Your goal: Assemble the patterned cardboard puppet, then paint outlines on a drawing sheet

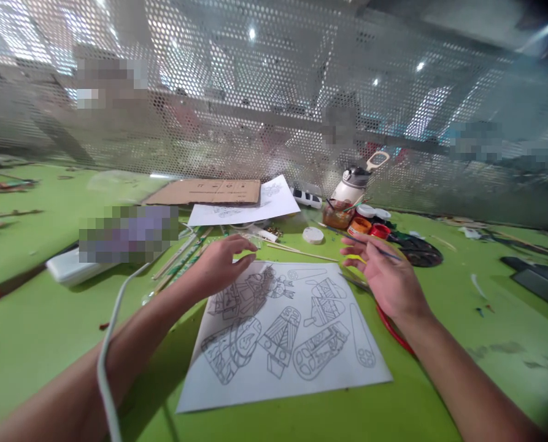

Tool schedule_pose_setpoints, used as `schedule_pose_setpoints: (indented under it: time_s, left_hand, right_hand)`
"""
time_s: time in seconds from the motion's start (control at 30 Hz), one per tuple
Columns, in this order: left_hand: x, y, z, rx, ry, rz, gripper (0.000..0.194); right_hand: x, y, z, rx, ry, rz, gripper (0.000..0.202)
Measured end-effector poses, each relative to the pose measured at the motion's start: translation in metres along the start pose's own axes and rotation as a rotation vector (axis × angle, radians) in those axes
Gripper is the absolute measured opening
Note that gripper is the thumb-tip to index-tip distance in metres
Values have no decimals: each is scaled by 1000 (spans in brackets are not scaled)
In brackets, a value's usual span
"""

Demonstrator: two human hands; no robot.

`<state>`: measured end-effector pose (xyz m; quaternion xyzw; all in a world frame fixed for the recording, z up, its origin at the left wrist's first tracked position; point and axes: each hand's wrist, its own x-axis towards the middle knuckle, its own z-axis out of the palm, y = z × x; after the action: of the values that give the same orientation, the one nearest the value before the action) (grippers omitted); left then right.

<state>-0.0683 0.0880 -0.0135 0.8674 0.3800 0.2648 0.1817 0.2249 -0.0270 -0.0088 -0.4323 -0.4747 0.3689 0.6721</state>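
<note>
"Paper point(296, 325) with the line drawings: where does it lie?"

"Lower middle of the frame, flat on the green bench point(342, 417)."

"And the hands?"

"The left hand point(230, 256) is at the paper's upper left edge, fingers loosely curled, thumb apart, nothing seen in it. Whether it touches the paper, I can't tell. The right hand point(388, 273), right of centre, holds a thin brush point(340, 232) slanting across its fingers."

"What's near that one?"

"An orange paint pot point(360, 227) and a red paint pot point(380, 231) just beyond it, with a dark palette point(423, 252) to their right and a white lid point(313, 236) to their left."

"Lower left?"

"A white cable point(104, 368) crosses in front of the left forearm point(140, 341)."
</note>
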Motion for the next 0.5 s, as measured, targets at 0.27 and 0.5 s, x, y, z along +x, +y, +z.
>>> schedule_pose_setpoints:
  time_s: [0.27, 0.5]
  left_hand:
    - [1, 5, -4, -4, 10, -17, 24]
    - [1, 2, -4, 39, 7, -4, 26]
  right_hand:
    - [14, -15, -39, -763, -12, -391, 27]
    - [21, -5, -64, -1049, -16, -521, 31]
